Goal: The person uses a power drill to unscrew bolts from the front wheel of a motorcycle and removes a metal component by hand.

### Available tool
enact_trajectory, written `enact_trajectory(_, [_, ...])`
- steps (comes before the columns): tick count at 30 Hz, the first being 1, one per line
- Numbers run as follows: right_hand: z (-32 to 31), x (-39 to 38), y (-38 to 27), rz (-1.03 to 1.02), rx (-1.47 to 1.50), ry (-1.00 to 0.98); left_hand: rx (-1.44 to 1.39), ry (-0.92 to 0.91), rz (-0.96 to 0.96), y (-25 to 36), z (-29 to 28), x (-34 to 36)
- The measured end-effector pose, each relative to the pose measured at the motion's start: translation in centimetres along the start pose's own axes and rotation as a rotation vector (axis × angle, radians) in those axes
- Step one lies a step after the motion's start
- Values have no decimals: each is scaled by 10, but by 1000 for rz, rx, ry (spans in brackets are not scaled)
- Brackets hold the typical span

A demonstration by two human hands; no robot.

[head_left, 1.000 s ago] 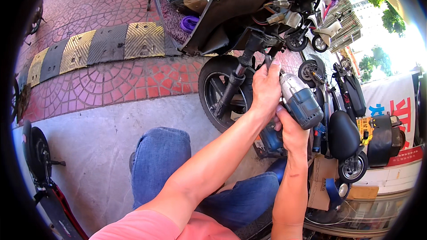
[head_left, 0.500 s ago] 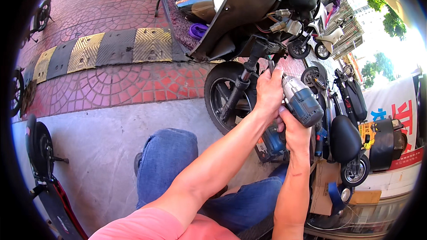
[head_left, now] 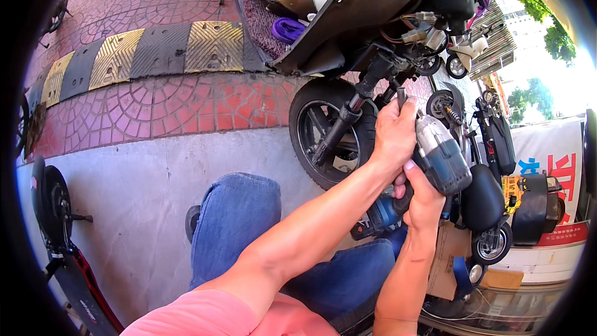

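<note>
A blue-grey impact wrench (head_left: 443, 152) is in my right hand (head_left: 421, 196), its fingers closed round the grip and its battery hanging lower. My left hand (head_left: 395, 134) is closed round a metal socket piece (head_left: 402, 95) at the tool's nose, its fingertips mostly hidden. Just beyond stands a scooter's front fork (head_left: 351, 112) with a black spoked wheel (head_left: 314, 118). Above, the dark body panel (head_left: 348, 18) has exposed wire connectors (head_left: 416, 34); a purple coil (head_left: 287, 28) lies on the footboard mat. Whether the socket touches the fork is unclear.
A folded kick scooter (head_left: 59, 224) lies at the left. A yellow-and-black speed ramp (head_left: 155, 50) crosses the red paving (head_left: 143, 106). At the right are parked scooters (head_left: 479, 193), cardboard (head_left: 444, 267) and a banner (head_left: 538, 137). My bent jeans-clad knees (head_left: 233, 224) are below.
Both hands and the wrench have moved right, and the wrench's rear is tilted slightly further down. The grip looks the same. The whole view has shifted a little.
</note>
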State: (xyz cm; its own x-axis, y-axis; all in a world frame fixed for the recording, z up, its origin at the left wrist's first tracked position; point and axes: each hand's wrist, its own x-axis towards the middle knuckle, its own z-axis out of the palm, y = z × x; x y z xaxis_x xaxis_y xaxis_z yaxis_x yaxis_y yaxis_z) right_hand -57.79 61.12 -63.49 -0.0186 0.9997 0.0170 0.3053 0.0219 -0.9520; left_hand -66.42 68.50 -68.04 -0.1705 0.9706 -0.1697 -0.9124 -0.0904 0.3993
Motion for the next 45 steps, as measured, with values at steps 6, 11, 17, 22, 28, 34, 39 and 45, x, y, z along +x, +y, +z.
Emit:
enact_trajectory(6, [-23,-15,-16,-199,-203,60,66,-139,103,5,23,-18])
enact_trajectory(11, [-17,9,0,-64,-47,-12,68,-35,66,-1,13,0])
enact_trajectory(17, [-12,21,12,-13,28,-49,121,9,69,-1,6,9])
enact_trajectory(22, [-9,24,13,2,57,-59,191,25,62,7,5,9])
enact_trajectory(28, [-19,31,5,64,51,-89,194,11,40,10,6,11])
enact_trajectory(34, [-48,44,-13,-274,-614,-136,-118,-43,103,-6,5,26])
enact_trajectory(39, [-76,68,-18,-893,-998,-247,-46,-9,122,-9,8,23])
enact_trajectory(45, [-40,37,-10,-107,-441,-92,43,44,175,-8,11,20])
